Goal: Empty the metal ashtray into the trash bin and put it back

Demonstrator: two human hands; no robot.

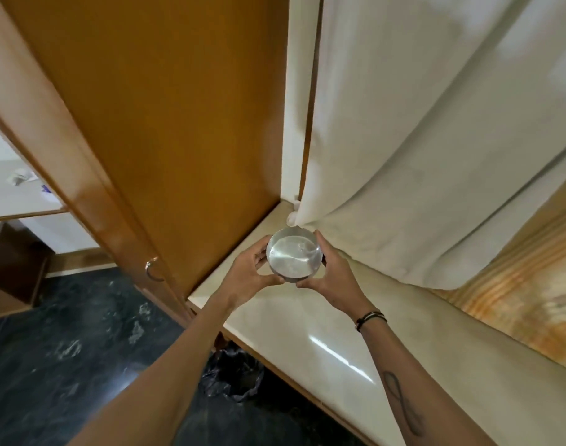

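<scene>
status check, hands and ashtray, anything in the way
Left hand and right hand both gripping metal ashtray over the counter. Curtain hangs close behind. Trash bin below, unobstructed.

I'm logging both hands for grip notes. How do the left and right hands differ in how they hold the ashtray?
The left hand grips the metal ashtray from its left side; the right hand grips the right side. The right wrist wears a dark band; the left wrist is bare. Both hands curl fingers round the rim, thumbs nearest the camera, holding it above the pale countertop.
</scene>
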